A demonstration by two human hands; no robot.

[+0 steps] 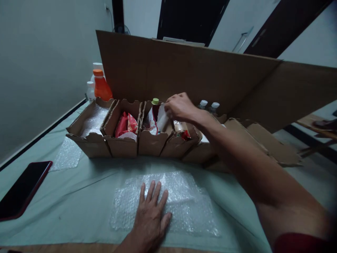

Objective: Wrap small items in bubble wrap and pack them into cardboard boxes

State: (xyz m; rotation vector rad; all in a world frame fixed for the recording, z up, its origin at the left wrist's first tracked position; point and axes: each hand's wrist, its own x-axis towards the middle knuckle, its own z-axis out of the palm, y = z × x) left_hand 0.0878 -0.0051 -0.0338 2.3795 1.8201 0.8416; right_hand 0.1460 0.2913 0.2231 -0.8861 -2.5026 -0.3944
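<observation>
My left hand [151, 214] lies flat on a sheet of bubble wrap [168, 203] that is spread on the green table cover [86, 196]. The fingers are stretched and open, they press the sheet down and hold nothing. My right hand [180, 106] reaches far forward over the row of small cardboard boxes [123, 146]. Its fingers are closed in a pinch on a white packet [161, 119] which stands in the third box [151, 142] from the left, near a bottle with a green cap [155, 101]. The packet is still inside the box, not lifted clear of it.

As far as I can judge, the work is somewhere in the middle. The first box [89, 140] on the left has already bubble wrap inside it. The second box holds red packets [126, 124], and the fourth box [181, 142] holds a small item with red on it; I cannot tell what exactly. Two bottles with white caps [209, 104] stand behind my wrist. The sheet under my left hand has nothing on it, so I think this wrapping is not yet started. A second small sheet [67, 154] lies at the left of the boxes, also unused.

A dark phone [22, 189] rests at the left edge of the table. An orange bottle [102, 88] stands behind the boxes, beside the big cardboard panel [184, 73].
</observation>
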